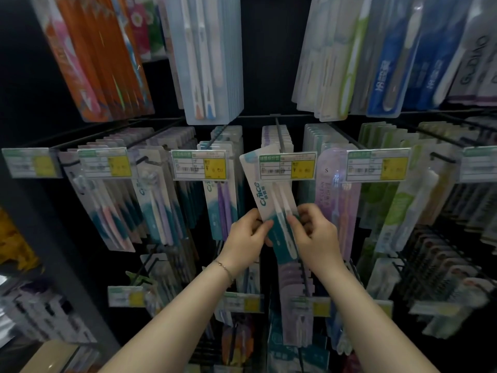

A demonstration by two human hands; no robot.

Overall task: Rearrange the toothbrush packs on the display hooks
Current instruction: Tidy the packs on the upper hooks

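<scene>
A white and teal toothbrush pack (265, 196) with two brushes hangs tilted in the middle of the display, its top tucked behind a price tag (287, 166). My left hand (246, 236) pinches the pack's lower left edge. My right hand (316, 232) pinches its lower right part, fingers over the brush handles. Above the tag a black display hook (279, 133) juts out, loaded with more packs. Whether the held pack's hole is on the hook is hidden by the tag.
Neighbouring hooks carry teal packs (220, 200) at left and a lilac pack (336, 195) at right. Larger packs (212, 57) hang on the row above, and more rows (295, 292) hang below my wrists. Price tags (199, 165) stick out at the hook ends.
</scene>
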